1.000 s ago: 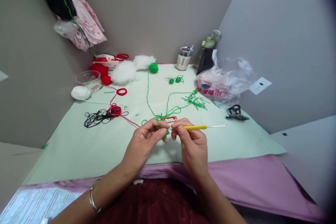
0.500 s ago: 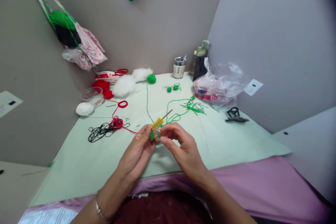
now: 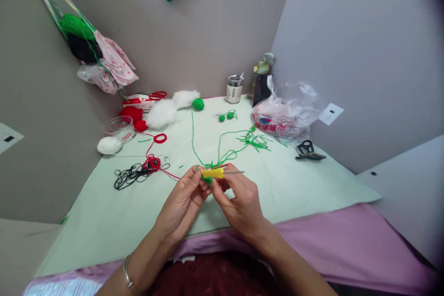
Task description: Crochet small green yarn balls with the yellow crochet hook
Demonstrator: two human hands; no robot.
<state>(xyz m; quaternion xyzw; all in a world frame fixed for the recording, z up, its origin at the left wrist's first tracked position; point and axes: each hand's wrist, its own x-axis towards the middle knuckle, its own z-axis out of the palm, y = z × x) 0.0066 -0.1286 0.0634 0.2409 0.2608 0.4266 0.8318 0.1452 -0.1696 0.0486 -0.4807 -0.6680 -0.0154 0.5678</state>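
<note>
My left hand point(image 3: 183, 194) is closed, thumb and fingers pinching a small green crochet piece point(image 3: 208, 179). A crochet hook with a yellow grip point(image 3: 213, 173) lies nearly level across the piece, its metal shaft pointing right over my right fingers. My right hand point(image 3: 241, 199) is closed too, thumb and fingertips against the green piece just below the grip. The hook's left end is hidden at my left fingertips. Green yarn point(image 3: 193, 134) runs from the work to a green ball point(image 3: 198, 104) at the back.
Tangled black cord point(image 3: 130, 177) and red yarn point(image 3: 151, 163) lie left. White stuffing point(image 3: 162, 114), a clear plastic cup point(image 3: 120, 129) and a white ball point(image 3: 109, 145) stand behind. Green scraps point(image 3: 255, 140), a plastic bag point(image 3: 286, 111), a hair claw point(image 3: 308, 151) and a pen can point(image 3: 234, 90) are right.
The hook has swung from slanting up and right to nearly level. My right hand's fingers have closed in on the green piece beneath it. My left hand keeps its pinch.
</note>
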